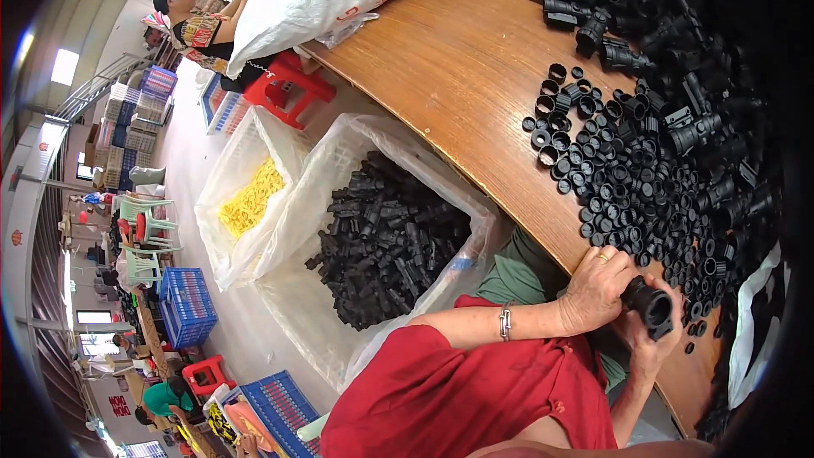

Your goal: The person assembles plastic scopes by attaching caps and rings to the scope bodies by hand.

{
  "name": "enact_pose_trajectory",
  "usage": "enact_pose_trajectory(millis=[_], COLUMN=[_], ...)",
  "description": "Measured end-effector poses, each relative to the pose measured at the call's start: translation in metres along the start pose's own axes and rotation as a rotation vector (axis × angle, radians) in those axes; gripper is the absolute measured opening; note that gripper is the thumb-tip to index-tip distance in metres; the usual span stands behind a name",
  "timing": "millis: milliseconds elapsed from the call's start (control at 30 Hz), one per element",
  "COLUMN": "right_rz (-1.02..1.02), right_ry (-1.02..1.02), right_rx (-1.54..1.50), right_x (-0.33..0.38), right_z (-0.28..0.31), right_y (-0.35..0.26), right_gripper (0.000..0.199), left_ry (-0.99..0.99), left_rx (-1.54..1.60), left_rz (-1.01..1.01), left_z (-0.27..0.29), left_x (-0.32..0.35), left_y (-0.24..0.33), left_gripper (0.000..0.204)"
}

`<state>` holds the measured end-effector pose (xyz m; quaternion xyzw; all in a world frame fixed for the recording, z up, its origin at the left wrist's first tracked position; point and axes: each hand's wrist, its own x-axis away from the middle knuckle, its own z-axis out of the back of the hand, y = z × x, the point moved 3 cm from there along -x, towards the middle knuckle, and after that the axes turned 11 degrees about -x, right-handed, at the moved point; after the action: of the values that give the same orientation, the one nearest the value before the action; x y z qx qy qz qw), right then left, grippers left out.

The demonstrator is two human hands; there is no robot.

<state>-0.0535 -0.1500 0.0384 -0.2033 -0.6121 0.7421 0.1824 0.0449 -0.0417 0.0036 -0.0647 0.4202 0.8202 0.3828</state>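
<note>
Both my hands are closed around a black plastic scope-shaped tube (651,305), held at the table's near edge with its round open end showing. My left hand (596,290), with a ring and a bracelet, grips it from the left. Around its other side wrap the fingers of my right hand (653,341), partly hidden by the tube. Just beyond my hands, many small black rings and caps (623,174) lie spread over the wooden table (458,59). Larger black scope-shaped parts (699,131) are heaped along the table's right side.
Left of the table, a lined crate (292,322) holds a pile of black parts (386,242). Beside it, another lined container (225,259) holds yellow pieces (252,198). A white sack (331,0) lies on the far table end, near a red stool (288,89) and a person (195,25).
</note>
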Motion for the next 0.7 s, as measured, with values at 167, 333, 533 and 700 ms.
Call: enact_pose_trajectory(millis=[167,333,533,700], right_rz=[0.014,0.024,0.053,0.007], right_ry=[0.017,0.001,0.005,-0.055], right_rx=[-0.028,-0.022,0.079,0.002], right_x=[0.005,0.003,0.005,0.011], right_z=[-0.004,-0.007,-0.001,0.007], right_y=[-0.001,-0.003,0.005,0.022], right_gripper=[0.051,0.051,0.05,0.035], left_ry=[0.031,-0.078,-0.094,-0.11], left_rx=[-0.018,0.022,0.496,0.792], left_rz=[-0.012,-0.003,-0.156,-0.187], left_z=[0.003,0.013,0.055,0.007], left_x=[0.001,-0.004,-0.056,-0.04], left_y=[0.001,0.0,0.013,0.031], left_gripper=[0.02,0.02,0.039,0.016])
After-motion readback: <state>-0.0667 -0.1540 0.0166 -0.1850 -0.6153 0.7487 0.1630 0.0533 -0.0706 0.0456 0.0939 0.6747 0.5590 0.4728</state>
